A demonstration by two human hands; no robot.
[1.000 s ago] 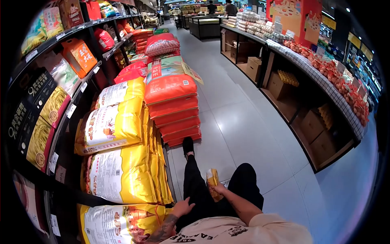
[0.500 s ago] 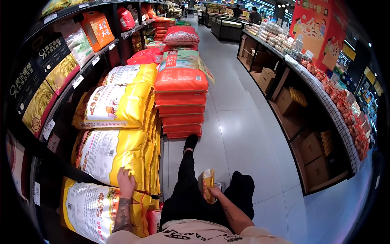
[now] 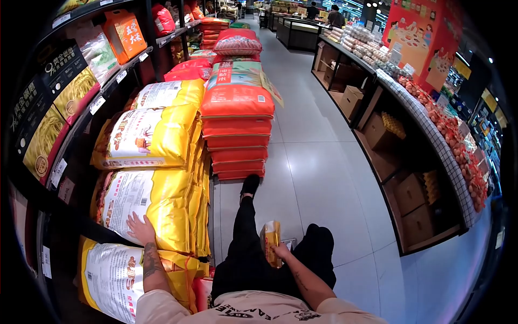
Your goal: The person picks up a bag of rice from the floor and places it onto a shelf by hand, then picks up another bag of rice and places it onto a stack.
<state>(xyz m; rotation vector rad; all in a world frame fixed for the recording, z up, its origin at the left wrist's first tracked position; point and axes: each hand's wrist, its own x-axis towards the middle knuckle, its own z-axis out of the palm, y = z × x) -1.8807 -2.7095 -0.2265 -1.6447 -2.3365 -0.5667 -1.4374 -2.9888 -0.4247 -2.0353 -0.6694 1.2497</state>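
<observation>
My left hand (image 3: 141, 229) lies with its fingers spread on the near edge of a yellow and white rice sack (image 3: 125, 201), touching its printed white panel. Another sack (image 3: 110, 278) of the same kind lies nearer, under my left forearm. Farther along, a third yellow sack (image 3: 175, 137) tops its pile. Low by my knees, my right hand (image 3: 281, 251) is closed on the side of a yellow package (image 3: 271, 237); its kind I cannot make out. A small grey object (image 3: 290, 243) shows partly behind that hand.
Red rice sacks (image 3: 237, 105) are stacked ahead by my foot. Shelves with rice packs (image 3: 125, 36) line the left. Across the grey tiled floor (image 3: 318, 178) stands a curved counter (image 3: 431, 127) with eggs and cartons (image 3: 413, 191). Two people are far back.
My left hand has slid left across the sack, from its yellow edge onto the white panel, with fingers more spread. The right hand keeps the yellow package. The view has shifted slightly.
</observation>
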